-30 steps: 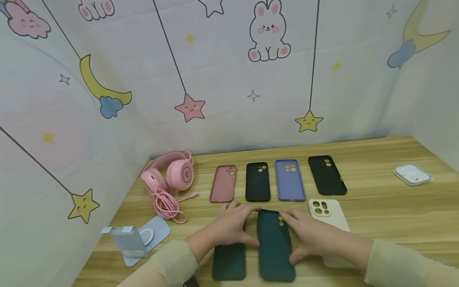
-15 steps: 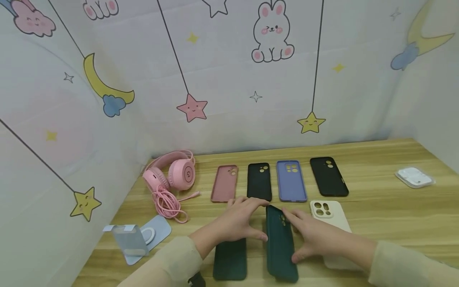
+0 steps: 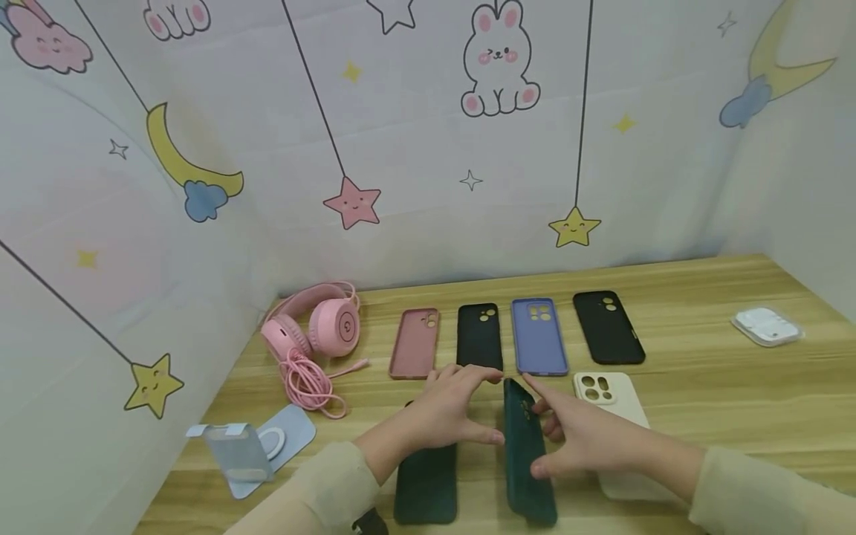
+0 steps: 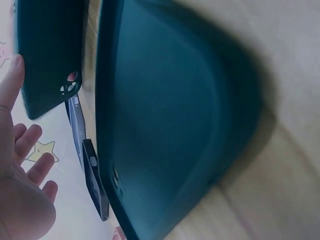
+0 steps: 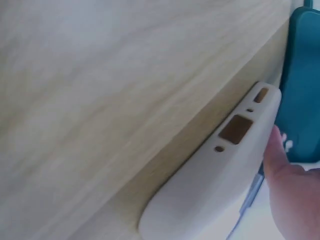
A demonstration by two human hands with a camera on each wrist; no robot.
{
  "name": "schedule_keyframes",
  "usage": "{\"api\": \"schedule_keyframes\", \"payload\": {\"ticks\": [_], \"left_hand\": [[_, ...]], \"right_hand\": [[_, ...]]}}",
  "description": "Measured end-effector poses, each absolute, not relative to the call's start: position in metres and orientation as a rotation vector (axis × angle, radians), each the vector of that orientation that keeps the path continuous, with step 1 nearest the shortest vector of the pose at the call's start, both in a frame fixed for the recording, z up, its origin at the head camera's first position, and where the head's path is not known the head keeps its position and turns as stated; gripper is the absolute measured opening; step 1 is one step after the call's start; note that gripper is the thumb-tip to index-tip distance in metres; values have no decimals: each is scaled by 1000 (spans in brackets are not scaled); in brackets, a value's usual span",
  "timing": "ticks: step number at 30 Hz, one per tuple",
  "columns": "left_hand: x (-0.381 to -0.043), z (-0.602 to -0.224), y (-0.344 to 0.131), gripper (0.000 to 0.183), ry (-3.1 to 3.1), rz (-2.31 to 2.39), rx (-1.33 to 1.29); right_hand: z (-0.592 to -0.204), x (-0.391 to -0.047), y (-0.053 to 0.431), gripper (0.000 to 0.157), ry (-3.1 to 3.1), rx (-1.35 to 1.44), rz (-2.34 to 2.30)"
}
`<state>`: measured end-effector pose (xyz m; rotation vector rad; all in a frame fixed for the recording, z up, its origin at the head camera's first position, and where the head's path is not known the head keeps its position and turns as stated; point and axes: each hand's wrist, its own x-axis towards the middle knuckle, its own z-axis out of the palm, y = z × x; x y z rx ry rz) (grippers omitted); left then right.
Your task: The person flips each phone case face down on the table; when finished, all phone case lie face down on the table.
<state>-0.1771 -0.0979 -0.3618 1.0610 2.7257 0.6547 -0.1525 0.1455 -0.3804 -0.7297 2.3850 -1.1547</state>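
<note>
A dark green phone case (image 3: 524, 461) stands tilted up on edge between my two hands, its camera cutouts toward the far end. My right hand (image 3: 588, 435) grips it from the right, thumb against its face and fingers near the far corner. On the other side my left hand (image 3: 451, 412) has its fingers spread, with the fingertip and thumb right by the case's left edge. Beneath the left hand lies a second dark green phone case (image 3: 428, 487), large in the left wrist view (image 4: 160, 105). A cream phone case (image 3: 622, 405) lies partly hidden under the right forearm.
Across the back lie a pink case (image 3: 414, 345), a black case (image 3: 478, 334), a purple case (image 3: 540, 338) and another black case (image 3: 608, 327). Pink headphones (image 3: 334, 327) and a light blue stand (image 3: 244, 457) are at left. Boxed white earphones (image 3: 767, 325) sit far right.
The green phone case between the hands has turned from lying nearly flat to tilted on edge, shifting slightly right. My left hand has moved right with it.
</note>
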Motion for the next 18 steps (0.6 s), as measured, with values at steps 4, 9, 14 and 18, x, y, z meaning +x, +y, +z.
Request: {"api": "schedule_keyframes", "payload": {"ticks": [4, 9, 14, 18], "left_hand": [[-177, -366, -97, 77, 2708, 668, 1053], [-176, -369, -95, 77, 2701, 650, 1051], [-175, -369, -95, 76, 2692, 685, 1072], [-174, -370, -96, 76, 2685, 704, 1064]], "right_hand": [[-380, -153, 145, 112, 2333, -648, -1216], [-380, -152, 145, 112, 2304, -626, -1263], [-379, -151, 141, 109, 2237, -626, -1338], [-380, -153, 138, 107, 2210, -621, -1356]]}}
